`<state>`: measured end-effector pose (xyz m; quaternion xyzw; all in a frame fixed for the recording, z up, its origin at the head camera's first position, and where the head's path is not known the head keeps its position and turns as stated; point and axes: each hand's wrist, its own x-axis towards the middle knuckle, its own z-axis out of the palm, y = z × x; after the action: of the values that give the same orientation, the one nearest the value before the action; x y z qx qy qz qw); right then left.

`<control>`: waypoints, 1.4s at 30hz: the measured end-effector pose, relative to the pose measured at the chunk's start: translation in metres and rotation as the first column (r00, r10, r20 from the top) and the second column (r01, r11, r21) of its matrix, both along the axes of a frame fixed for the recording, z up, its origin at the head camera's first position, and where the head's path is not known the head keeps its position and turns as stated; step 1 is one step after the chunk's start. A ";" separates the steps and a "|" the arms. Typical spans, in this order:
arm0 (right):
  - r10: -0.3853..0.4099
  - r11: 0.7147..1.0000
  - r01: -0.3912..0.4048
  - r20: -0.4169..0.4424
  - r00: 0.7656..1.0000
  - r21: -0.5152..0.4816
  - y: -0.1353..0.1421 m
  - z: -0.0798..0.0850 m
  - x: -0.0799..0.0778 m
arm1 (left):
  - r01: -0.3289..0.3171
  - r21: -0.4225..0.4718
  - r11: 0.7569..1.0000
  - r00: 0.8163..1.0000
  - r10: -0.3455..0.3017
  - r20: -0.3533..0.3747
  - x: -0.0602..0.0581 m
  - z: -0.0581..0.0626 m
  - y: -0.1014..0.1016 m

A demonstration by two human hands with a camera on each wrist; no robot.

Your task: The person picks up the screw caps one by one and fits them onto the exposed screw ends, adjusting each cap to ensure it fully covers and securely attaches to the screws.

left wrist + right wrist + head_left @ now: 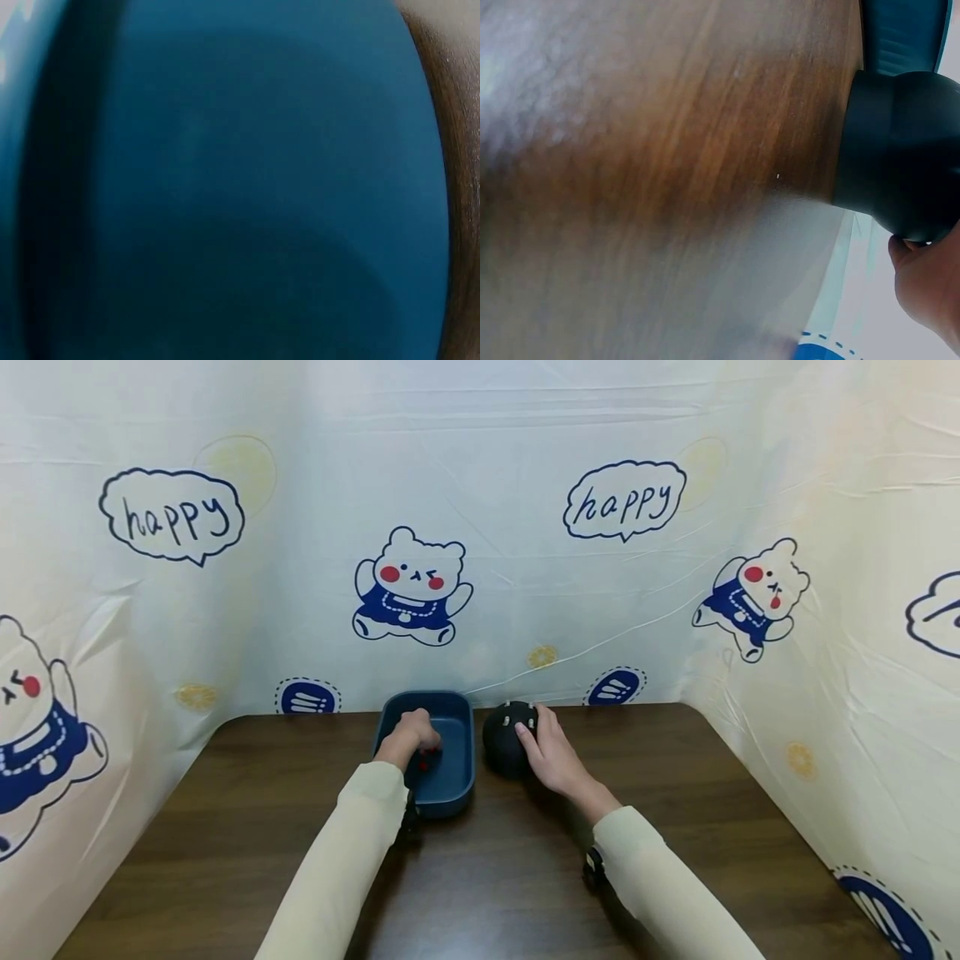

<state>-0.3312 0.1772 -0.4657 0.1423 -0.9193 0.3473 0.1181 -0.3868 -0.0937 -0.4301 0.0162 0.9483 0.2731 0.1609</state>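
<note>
Nearest: two cream cloth sleeves [337,860], mine, reaching forward over a brown wood-grain surface [480,893]. A dark wrist device [593,867] sits beneath the right cuff.

Item: one deep blue rectangular tray [452,789], corners rounded, set near the surface's far edge. My left grip [412,731] is down inside it, at the left side. Small red pieces [424,766] show in the tray by my fingers; whether I pinch any, I cannot tell, the fingertips being hidden.

Item: one black rounded body [502,747] on a cylindrical base, small pale studs [507,720] on top, standing just right of the tray. My right grip [557,760] holds its right side, thumb and fingers curved against it.

Behind: one pale printed curtain [510,585], with bears and "happy" bubbles.
</note>
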 end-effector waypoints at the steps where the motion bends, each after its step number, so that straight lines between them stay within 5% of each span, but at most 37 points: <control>1: 0.002 1.000 -0.002 -0.001 1.000 0.001 0.000 0.000 0.000 | 0.002 0.009 1.000 1.000 -0.002 -0.005 0.001 0.000 0.000; 9: 0.014 1.000 -0.014 -0.001 1.000 0.007 0.000 0.002 0.000 | 0.007 0.023 1.000 1.000 -0.008 0.011 -0.001 -0.001 0.003; 13: 0.018 1.000 -0.018 -0.002 1.000 -0.006 0.001 0.001 0.001 | 0.035 0.115 0.993 0.998 -0.041 0.044 0.001 0.000 0.003; 20: 0.008 1.000 -0.008 -0.001 1.000 -0.004 0.003 0.001 0.001 | 0.045 0.359 0.932 0.992 -0.085 0.096 0.006 0.005 0.001; 26: 0.011 1.000 -0.011 -0.004 1.000 -0.004 0.003 0.003 0.001 | -0.009 0.446 0.895 0.986 -0.067 0.153 0.006 0.007 0.001; 42: 0.015 1.000 -0.015 0.018 1.000 -0.006 0.001 0.002 0.003 | 0.067 0.427 0.902 0.998 -0.068 -0.014 0.016 0.006 -0.002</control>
<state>-0.3286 0.1783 -0.4633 0.1456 -0.9182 0.3522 0.1077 -0.3707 -0.0954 -0.4236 0.0835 0.8642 0.4684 0.1634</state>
